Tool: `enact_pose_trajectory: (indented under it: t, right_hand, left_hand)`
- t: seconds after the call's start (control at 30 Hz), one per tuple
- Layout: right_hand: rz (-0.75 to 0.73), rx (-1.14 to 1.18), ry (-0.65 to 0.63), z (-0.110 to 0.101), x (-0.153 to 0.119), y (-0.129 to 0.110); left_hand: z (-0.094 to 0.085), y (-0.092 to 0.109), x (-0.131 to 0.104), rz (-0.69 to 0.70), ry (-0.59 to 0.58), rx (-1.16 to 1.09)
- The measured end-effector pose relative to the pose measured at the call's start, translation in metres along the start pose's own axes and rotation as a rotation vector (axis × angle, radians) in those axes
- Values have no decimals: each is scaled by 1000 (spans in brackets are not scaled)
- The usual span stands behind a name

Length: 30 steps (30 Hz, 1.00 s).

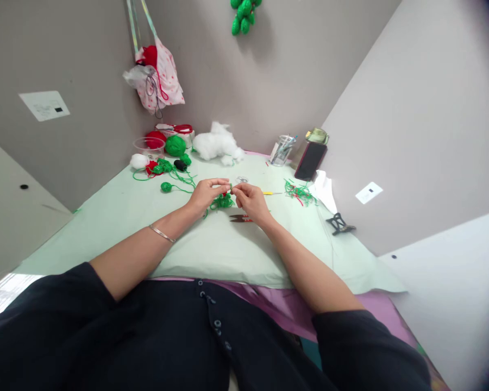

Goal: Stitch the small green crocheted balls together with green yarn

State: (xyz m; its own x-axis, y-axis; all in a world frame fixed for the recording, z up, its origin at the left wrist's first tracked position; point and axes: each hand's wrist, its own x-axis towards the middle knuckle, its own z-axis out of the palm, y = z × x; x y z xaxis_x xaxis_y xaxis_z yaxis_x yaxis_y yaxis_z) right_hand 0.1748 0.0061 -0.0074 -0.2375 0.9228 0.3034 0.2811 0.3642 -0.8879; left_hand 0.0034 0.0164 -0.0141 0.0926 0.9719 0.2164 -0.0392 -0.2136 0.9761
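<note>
Pinched between the fingertips of the left hand [208, 195] and right hand [250, 202] is small green yarn work [230, 188], above the table's middle [212, 244]

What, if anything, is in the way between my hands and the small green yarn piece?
Nothing visible. The left hand and right hand meet at the small green yarn piece. The dark-bladed thread snips lie nearer the body, outside that gap.

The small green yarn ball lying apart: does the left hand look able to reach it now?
Probably yes: only loose green strands lie between the left hand and the yarn ball, though the hand's fingers are busy at a small green piece.
</note>
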Motion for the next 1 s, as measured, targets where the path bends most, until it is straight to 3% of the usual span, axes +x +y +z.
enact_pose_trajectory:
  t: [0.17,0.4,0.63,1.0]
  right_hand:
    - [-13,-5,8,0,0,0]
    - [9,113,115,-6,2,-8]
    - [29,276,59,-10,4,-5]
    - [55,231,49,0,4,-4]
  left_hand:
    - [1,3,-2,-18,-10,-13]
    - [3,8,-3,-29,11,-12]
    - [4,11,-3,-15,-24,-18]
    - [8,9,-5,-37,-25,-145]
